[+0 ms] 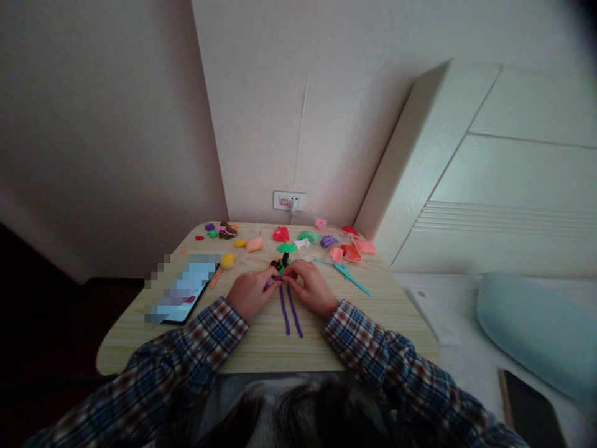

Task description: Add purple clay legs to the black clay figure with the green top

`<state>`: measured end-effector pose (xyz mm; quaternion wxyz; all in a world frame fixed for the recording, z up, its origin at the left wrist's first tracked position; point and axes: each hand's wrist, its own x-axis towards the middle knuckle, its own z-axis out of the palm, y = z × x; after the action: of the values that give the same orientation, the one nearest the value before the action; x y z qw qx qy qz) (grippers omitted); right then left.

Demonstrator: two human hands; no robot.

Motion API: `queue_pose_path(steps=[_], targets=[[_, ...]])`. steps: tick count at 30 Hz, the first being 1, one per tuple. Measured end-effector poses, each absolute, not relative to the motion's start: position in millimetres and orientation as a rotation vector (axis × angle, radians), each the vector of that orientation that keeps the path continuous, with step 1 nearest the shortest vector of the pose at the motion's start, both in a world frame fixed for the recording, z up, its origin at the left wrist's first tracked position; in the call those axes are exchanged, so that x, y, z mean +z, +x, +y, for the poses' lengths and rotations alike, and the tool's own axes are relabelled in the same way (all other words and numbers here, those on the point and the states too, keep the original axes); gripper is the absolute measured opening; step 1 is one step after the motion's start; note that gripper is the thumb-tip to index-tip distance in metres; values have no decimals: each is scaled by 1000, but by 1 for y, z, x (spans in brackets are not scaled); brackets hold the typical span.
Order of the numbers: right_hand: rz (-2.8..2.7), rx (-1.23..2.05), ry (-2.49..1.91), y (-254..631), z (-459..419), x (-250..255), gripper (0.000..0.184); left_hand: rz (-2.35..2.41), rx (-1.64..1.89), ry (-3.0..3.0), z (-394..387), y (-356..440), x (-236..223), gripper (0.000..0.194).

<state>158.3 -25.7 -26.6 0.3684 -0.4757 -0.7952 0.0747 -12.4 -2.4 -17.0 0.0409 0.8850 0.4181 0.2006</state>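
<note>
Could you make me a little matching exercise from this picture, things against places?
1. Purple strips
2. Screen device
3. Teal tools
4. Wall socket

A. On the table, left of the left hand
B. On the wall, beyond the table
C. On the table, between the plaid sleeves
D. On the table, beside the right hand

Pairs: 1-C, 2-A, 3-D, 4-B
</note>
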Motion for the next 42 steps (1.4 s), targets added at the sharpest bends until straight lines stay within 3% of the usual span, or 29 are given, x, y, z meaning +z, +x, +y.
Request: queue_pose_path(steps=[42], targets=[[-2102, 202, -1146, 161, -26, -27, 5, 1267, 666, 2652, 0, -14, -15, 20]])
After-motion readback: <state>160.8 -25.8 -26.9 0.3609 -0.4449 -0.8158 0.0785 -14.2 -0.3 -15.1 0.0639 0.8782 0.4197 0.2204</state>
